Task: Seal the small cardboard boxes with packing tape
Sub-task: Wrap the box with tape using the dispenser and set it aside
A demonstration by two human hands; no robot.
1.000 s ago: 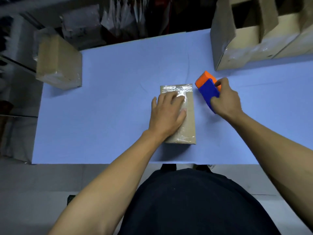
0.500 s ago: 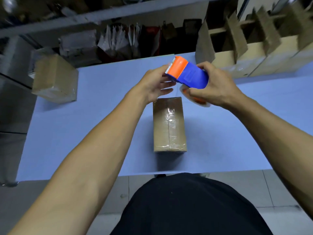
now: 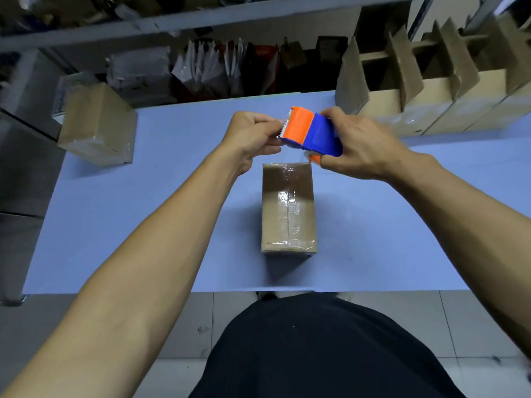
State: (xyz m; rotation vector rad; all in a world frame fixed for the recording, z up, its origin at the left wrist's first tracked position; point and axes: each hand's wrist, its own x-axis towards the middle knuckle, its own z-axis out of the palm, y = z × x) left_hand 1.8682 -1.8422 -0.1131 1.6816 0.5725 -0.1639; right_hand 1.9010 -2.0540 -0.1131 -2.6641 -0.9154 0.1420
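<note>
A small brown cardboard box (image 3: pixel 288 208) lies lengthwise in the middle of the pale blue surface (image 3: pixel 161 196), its top flaps closed along a centre seam. Clear glossy packing tape runs along that seam and crinkles over the far and near edges, catching the light. No print or label can be read on it. Above its far end, both hands are raised off the surface: the right hand (image 3: pixel 359 145) grips the blue body of a tape dispenser (image 3: pixel 311 132), fingers curled round it, while the left hand (image 3: pixel 253 136) pinches at the orange toothed cutter end, fingers bent together; whether it holds the tape's loose end is too fine to tell. A larger cardboard box (image 3: pixel 97 124), wrapped partly in clear tape, sits at the surface's far left corner. Along the far right edge stands a row of open cardboard cartons (image 3: pixel 431 90) with flaps upright; their contents are hidden. Behind the surface, a shelf (image 3: pixel 201 73) holds white plastic bags and dark packets, their writing too blurred to read.
</note>
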